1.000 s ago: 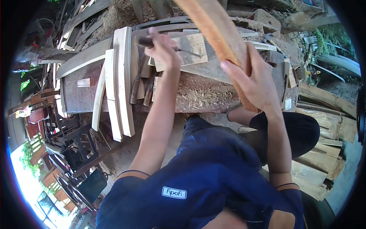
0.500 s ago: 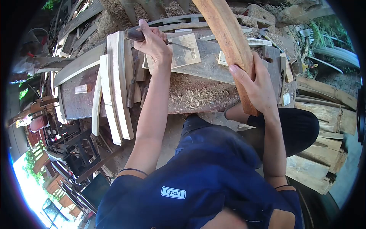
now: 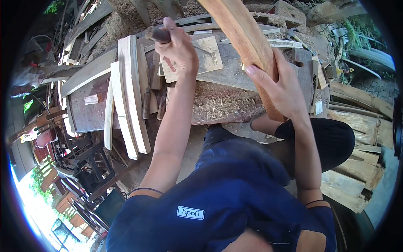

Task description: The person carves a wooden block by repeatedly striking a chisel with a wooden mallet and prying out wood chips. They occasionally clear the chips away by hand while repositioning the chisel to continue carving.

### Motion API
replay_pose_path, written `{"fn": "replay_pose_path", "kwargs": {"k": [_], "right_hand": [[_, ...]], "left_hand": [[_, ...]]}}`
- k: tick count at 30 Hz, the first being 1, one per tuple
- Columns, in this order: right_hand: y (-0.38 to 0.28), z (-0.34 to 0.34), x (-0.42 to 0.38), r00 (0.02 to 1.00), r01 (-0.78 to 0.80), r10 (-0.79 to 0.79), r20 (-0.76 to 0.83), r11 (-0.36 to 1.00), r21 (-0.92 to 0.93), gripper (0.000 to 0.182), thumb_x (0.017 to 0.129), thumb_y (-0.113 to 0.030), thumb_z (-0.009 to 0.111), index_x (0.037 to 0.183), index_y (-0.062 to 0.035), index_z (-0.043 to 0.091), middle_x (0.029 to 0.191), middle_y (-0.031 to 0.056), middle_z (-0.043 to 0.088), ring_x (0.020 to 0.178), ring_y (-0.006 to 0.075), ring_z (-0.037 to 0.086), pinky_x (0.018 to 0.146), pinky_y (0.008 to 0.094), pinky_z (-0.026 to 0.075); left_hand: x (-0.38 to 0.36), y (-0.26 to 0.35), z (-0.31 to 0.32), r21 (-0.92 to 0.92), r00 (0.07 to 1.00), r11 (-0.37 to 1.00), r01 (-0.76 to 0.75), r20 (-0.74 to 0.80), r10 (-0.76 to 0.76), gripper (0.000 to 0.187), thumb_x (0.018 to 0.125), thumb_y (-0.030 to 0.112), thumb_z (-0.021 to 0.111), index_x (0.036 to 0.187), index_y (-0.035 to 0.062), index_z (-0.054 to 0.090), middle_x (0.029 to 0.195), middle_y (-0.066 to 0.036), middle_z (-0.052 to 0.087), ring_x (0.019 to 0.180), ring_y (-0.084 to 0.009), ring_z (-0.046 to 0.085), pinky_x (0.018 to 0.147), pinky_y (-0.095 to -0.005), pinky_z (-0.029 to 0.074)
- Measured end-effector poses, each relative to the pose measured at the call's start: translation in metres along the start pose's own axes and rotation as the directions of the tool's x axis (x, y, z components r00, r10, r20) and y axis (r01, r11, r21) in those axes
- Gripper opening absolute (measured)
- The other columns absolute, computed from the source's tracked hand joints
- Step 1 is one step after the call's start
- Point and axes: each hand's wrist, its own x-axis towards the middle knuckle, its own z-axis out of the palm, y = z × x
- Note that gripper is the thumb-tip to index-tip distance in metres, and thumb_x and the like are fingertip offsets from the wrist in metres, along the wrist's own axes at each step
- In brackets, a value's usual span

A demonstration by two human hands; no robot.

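Observation:
My left hand (image 3: 178, 50) is closed round the wooden handle (image 3: 158, 35) of a chisel. Its thin metal blade (image 3: 203, 51) points right over a flat pale board (image 3: 210, 44) with a narrow slot; whether the tip touches cannot be made out. In my right hand (image 3: 285, 90) is a thick, curved reddish-brown piece of wood (image 3: 247, 35), gripped near its lower end with the thumb on its face. It slants up and left out of view. Another wooden-handled chisel (image 3: 147, 98) lies on the bench, left of my left forearm.
Long curved pale strips (image 3: 133, 92) lie across the left of the workbench (image 3: 84, 115). Wood shavings (image 3: 222, 103) cover its near middle. A hammer (image 3: 297, 38) rests at the back right. Stacked planks (image 3: 348, 180) lie on the ground at right.
My left hand has moved slightly right with the chisel, its handle turning more toward me. The curved wood in my right hand has shifted a little left.

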Motion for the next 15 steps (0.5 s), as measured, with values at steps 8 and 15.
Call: {"fn": "replay_pose_path", "kwargs": {"k": [8,15], "right_hand": [[-0.095,-0.003,0.036,0.927,0.373,-0.367,0.074,0.922,-0.104,0.055,0.086,-0.035,0.07,0.122,0.0008,0.048,0.091,0.0214,0.066,0.08,0.0328,0.067,0.071,0.037,0.051],[-0.112,-0.015,0.035,0.904,0.425,-0.37,0.214,0.829,-0.363,0.052,0.085,-0.032,0.07,0.118,0.0017,0.049,0.08,0.0212,0.064,0.068,0.0369,0.065,0.063,0.0426,0.05]], "left_hand": [[-0.008,-0.039,-0.004,0.25,0.824,0.787,-0.564,0.235,0.516,0.032,0.091,0.025,0.07,0.079,0.0028,0.051,0.07,0.0,0.057,0.058,-0.0071,0.047,0.056,-0.0258,0.041],[-0.018,-0.025,-0.005,-0.033,0.979,0.99,-0.139,0.148,0.143,0.015,0.083,0.008,0.067,0.09,0.0023,0.055,0.078,0.001,0.059,0.071,-0.0075,0.055,0.068,-0.0232,0.047]]}}
